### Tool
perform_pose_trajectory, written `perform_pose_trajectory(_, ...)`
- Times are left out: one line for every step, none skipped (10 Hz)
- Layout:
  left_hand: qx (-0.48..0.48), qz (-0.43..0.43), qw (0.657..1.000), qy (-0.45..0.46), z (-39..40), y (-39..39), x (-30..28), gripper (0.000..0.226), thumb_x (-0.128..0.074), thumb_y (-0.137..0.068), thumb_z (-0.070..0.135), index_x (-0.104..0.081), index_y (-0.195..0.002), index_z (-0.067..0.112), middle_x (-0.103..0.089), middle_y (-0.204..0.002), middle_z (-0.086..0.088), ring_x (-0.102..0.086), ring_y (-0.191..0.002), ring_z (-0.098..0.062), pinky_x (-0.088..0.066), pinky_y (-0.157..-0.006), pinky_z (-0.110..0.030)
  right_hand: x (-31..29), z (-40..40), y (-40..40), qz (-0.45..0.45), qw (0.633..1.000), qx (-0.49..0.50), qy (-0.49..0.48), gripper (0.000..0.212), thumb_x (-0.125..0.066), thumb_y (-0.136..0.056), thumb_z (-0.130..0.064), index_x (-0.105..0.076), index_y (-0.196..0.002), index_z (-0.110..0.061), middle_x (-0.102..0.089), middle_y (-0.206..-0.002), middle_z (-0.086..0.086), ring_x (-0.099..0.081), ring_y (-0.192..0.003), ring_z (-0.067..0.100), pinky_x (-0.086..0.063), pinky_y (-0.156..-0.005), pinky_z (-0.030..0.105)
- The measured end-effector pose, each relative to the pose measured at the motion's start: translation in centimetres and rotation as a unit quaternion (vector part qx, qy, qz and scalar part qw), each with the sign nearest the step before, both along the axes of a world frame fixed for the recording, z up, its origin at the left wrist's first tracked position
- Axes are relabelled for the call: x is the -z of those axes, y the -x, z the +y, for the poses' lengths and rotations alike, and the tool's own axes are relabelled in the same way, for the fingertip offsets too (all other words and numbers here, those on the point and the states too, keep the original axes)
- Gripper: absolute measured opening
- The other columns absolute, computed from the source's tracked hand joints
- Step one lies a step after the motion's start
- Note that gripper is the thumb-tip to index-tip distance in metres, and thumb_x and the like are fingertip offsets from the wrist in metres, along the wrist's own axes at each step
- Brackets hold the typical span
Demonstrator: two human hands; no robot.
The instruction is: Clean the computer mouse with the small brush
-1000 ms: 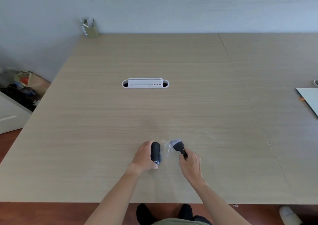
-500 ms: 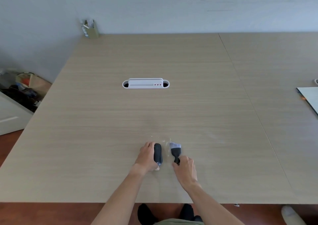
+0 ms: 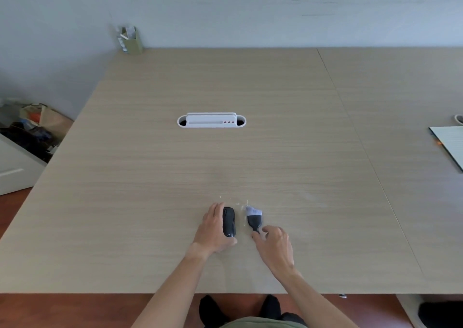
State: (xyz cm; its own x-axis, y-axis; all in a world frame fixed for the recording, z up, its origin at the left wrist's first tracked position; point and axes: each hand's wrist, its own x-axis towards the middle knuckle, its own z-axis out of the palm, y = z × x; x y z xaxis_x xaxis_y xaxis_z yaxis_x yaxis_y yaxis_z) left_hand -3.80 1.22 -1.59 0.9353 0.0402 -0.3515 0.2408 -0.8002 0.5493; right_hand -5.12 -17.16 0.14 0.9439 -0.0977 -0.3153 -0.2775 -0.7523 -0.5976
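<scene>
A black computer mouse (image 3: 229, 221) lies on the wooden table (image 3: 225, 164) near its front edge. My left hand (image 3: 211, 230) cups its left side, thumb at the near end. Just to the right of the mouse, the small brush (image 3: 254, 218) lies flat. It has a black handle, and its pale bristles point away from me. My right hand (image 3: 275, 248) rests behind the brush with its fingers apart, and only the fingertips reach the end of the handle. Some white specks (image 3: 238, 203) dot the table beyond the mouse and brush.
A white cable port (image 3: 211, 121) is set into the table's middle. A green pen holder (image 3: 131, 40) stands at the far left corner by the wall. A pale sheet (image 3: 451, 142) lies at the right edge. Bags and clutter (image 3: 30, 127) sit on the floor to the left.
My right hand brought the brush in beside the mouse, laid it flat on the table and loosened its grip. My left hand has kept hold of the mouse.
</scene>
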Motion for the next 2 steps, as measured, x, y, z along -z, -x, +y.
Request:
perform_pose_trajectory(-0.066, -0.095, 0.993, 0.012, 0.7, 1.2, 0.6, 0.062, -0.056, -0.085, 0.023, -0.035, -0.144, 0.015, -0.038, -0.147, 0.001, -0.036, -0.136, -0.02, -0.034, -0.114, -0.033, -3.2, -1.9, -0.2, -0.041, 0.997, 0.038, -0.047, 0.033, -0.066, -0.089, -0.035, -0.07, -0.114, -0.014, -0.067, -0.097, -0.001, -0.064, -0.085, 0.016, -0.052, -0.076, 0.029)
perform_pose_trajectory(-0.083, -0.183, 0.978, -0.062, 2.3, 3.0, 2.5, 0.046, -0.051, -0.091, 0.005, -0.047, -0.137, 0.008, -0.051, -0.14, -0.008, -0.046, -0.133, -0.025, -0.038, -0.113, -0.034, -11.1, -5.1, -0.7, -0.153, 0.973, 0.096, -0.143, 0.02, -0.068, -0.09, -0.024, -0.071, -0.11, -0.027, -0.068, -0.089, -0.006, -0.064, -0.076, 0.014, -0.048, -0.063, 0.017)
